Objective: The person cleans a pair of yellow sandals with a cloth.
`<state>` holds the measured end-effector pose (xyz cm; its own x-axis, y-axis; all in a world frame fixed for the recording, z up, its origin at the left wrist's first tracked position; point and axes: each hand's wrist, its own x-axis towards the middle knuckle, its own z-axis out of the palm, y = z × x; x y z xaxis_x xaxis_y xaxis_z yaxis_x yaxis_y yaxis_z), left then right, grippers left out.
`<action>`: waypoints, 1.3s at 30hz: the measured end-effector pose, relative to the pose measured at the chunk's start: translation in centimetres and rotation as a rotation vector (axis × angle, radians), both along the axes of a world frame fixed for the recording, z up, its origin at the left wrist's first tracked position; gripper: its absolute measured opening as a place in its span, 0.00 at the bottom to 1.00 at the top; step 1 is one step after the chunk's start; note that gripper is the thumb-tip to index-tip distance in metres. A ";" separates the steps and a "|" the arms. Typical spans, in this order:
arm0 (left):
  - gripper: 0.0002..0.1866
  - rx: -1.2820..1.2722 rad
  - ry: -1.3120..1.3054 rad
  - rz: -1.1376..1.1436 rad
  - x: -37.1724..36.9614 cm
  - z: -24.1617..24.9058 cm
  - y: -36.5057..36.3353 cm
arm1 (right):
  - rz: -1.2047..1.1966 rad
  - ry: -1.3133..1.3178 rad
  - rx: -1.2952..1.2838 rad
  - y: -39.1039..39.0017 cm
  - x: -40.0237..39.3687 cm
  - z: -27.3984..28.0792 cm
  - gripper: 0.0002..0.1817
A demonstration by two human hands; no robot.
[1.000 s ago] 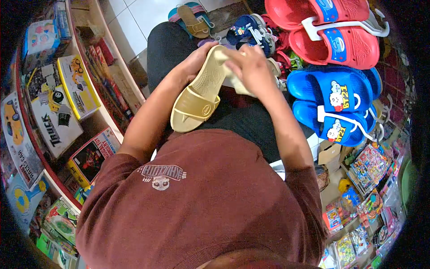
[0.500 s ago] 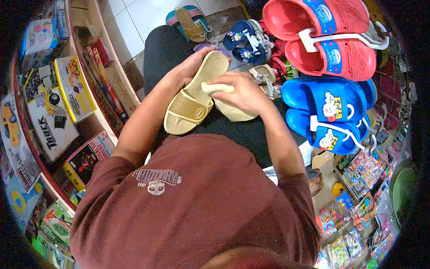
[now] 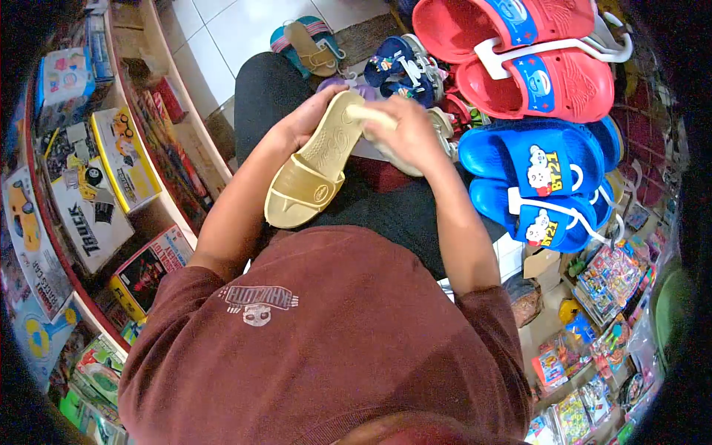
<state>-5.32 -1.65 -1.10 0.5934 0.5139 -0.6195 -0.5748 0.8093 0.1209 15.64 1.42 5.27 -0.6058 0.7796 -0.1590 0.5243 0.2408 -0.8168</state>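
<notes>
A tan slide sandal (image 3: 305, 185) lies tilted over my lap, strap end toward me and heel away. My left hand (image 3: 305, 119) is closed round its heel end from the left edge. Pinched in my right hand (image 3: 406, 132) is a folded cream cloth (image 3: 368, 115), pressed against the insole near the heel; the hand is a little blurred. Beneath my right hand, a second pale sandal (image 3: 404, 162) is mostly hidden, with only part of its edge showing over the dark trousers.
Red clogs (image 3: 530, 81) and blue slides (image 3: 530, 159) hang on white hangers to my right. Small navy sandals (image 3: 389, 63) and a teal-and-brown pair (image 3: 310, 48) lie ahead. Shelves with toy boxes (image 3: 89, 200) stand left; packaged toys (image 3: 608, 278) fill the lower right.
My right hand has slid the cloth from the middle of the insole up to the heel. The sandal has shifted slightly left and toward me in view.
</notes>
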 end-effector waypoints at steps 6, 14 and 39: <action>0.24 -0.022 0.011 -0.015 0.0 1.3 0.1 | -0.051 -0.046 0.058 0.0 -0.1 -0.1 0.17; 0.26 -0.031 0.141 0.001 0.9 1.8 0.2 | 0.279 0.185 -0.251 -1.4 -0.7 0.8 0.20; 0.23 -0.002 0.069 -0.039 0.3 0.7 -0.4 | 0.088 -0.052 0.337 -0.6 -0.3 -0.7 0.15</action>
